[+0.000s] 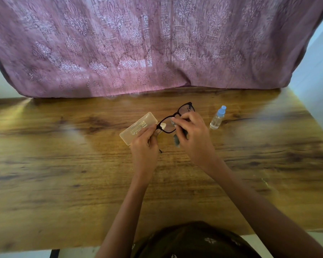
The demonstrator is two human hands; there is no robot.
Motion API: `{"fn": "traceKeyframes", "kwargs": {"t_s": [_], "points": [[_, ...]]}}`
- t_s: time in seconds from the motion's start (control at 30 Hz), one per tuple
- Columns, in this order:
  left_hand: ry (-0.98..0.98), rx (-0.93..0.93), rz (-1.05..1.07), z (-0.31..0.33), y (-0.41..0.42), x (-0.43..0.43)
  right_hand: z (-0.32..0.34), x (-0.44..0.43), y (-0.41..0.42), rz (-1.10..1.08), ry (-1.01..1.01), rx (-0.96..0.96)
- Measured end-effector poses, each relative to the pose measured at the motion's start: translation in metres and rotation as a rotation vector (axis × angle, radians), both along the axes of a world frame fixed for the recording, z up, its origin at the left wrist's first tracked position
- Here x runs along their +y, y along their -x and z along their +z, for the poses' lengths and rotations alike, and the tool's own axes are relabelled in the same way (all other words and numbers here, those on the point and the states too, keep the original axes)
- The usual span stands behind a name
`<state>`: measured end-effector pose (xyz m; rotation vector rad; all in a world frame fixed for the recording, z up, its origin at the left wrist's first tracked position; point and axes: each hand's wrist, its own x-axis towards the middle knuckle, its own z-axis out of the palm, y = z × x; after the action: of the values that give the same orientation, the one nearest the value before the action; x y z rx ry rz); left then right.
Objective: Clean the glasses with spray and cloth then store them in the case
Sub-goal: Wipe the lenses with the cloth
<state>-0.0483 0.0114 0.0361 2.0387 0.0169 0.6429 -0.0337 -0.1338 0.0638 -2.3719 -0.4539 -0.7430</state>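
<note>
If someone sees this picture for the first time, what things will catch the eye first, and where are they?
First the two hands at the table's centre: the left hand grips the black glasses by one end while the right hand rubs a lens with a small grey cloth. Beside them on the wooden table lie a closed translucent case to the left and a small spray bottle with a blue cap to the right. Behind, a patterned purple curtain fills the upper half.

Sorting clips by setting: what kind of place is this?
Probably a home room: a wood-grain table, a mauve patterned curtain behind it, and pale walls at the sides.
</note>
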Motion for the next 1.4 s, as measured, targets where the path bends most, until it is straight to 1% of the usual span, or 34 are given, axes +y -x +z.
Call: {"fn": "traceKeyframes", "kwargs": {"t_s": [0.13,0.3,0.37,0.73,1.0,1.07,1.23,1.33,1.4], "points": [[0.003,0.013,-0.001,0.000,-0.001,-0.001,0.000,0.001,0.000,0.006,0.005,-0.005],[0.015,0.004,-0.023,0.001,-0.002,-0.002,-0.005,0.012,0.011,0.114,0.021,0.014],[0.002,-0.005,-0.028,0.001,-0.001,-0.002,-0.006,0.014,0.012,0.125,0.029,0.019],[-0.032,-0.041,-0.014,0.000,0.000,-0.002,0.003,0.004,-0.003,-0.006,-0.019,0.011],[-0.031,-0.038,-0.020,-0.001,0.000,0.001,-0.007,0.019,0.010,0.130,0.046,-0.028],[-0.037,-0.035,-0.016,-0.001,0.000,0.000,-0.006,0.017,0.008,0.120,0.018,-0.022],[-0.014,-0.040,0.003,0.000,0.000,-0.002,0.004,0.004,-0.001,-0.001,-0.046,0.026],[0.005,-0.027,0.010,0.001,0.001,-0.002,0.013,-0.008,-0.006,-0.024,-0.155,0.061],[0.024,-0.011,0.022,0.001,0.002,0.000,0.016,-0.019,-0.009,-0.104,-0.261,0.112]]}}
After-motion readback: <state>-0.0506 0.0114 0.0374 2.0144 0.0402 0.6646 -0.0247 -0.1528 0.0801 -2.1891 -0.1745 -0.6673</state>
